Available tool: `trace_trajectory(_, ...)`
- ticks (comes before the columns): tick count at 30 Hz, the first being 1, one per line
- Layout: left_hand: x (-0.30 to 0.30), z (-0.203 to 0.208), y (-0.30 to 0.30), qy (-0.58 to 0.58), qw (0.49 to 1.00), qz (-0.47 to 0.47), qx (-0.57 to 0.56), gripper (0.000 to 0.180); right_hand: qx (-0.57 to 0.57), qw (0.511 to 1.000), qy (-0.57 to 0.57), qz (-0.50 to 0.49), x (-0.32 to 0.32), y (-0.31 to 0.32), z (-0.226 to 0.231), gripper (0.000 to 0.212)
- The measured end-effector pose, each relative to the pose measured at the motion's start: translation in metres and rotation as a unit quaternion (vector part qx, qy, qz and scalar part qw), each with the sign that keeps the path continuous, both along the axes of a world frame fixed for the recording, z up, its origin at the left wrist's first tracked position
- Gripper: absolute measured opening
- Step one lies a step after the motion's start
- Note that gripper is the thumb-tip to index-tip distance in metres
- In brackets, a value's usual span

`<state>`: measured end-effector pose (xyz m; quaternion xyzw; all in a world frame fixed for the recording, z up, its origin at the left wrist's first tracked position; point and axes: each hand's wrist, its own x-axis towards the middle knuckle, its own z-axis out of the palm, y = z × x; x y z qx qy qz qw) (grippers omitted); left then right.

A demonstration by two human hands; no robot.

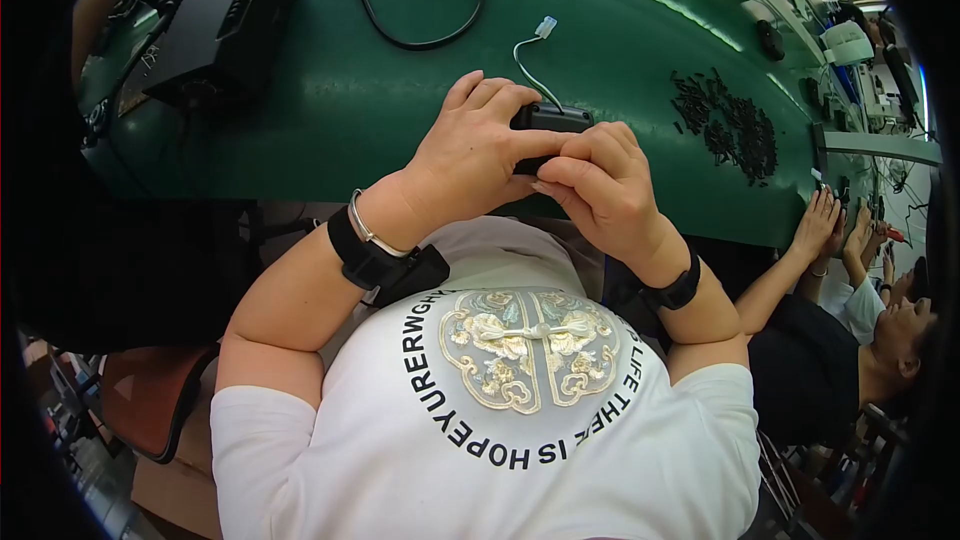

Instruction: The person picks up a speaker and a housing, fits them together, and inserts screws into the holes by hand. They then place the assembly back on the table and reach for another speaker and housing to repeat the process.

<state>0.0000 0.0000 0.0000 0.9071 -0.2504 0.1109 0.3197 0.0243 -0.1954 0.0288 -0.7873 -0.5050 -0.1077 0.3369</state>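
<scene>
While both hands pinched a small black part above the near edge of the green bench, the left hand gripped its left end and the right hand curled its fingers over the right. A white wire ran from the part across the bench. Loose black pieces lay heaped well to the right.

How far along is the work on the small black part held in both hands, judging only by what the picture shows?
In hand: the left hand and right hand grip a small black part with a white wire trailing from it. Done: cannot tell, since no finished pieces are clearly set aside. Left: a pile of small black pieces lies untouched on the green table, suggesting more may follow.
</scene>
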Motion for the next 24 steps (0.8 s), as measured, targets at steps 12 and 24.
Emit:
trace_trajectory(12, 0.0, -0.002, -0.001, -0.002, 1.0, 0.008, -0.012, 0.045, 0.033, 0.996, -0.078, -0.029, 0.0, 0.005, -0.011, 0.02)
trace_trajectory(24, -0.001, -0.001, -0.002, -0.006, 1.0, 0.011, -0.014, 0.044, 0.011, 0.99, -0.135, -0.043, -0.004, 0.005, -0.012, 0.017)
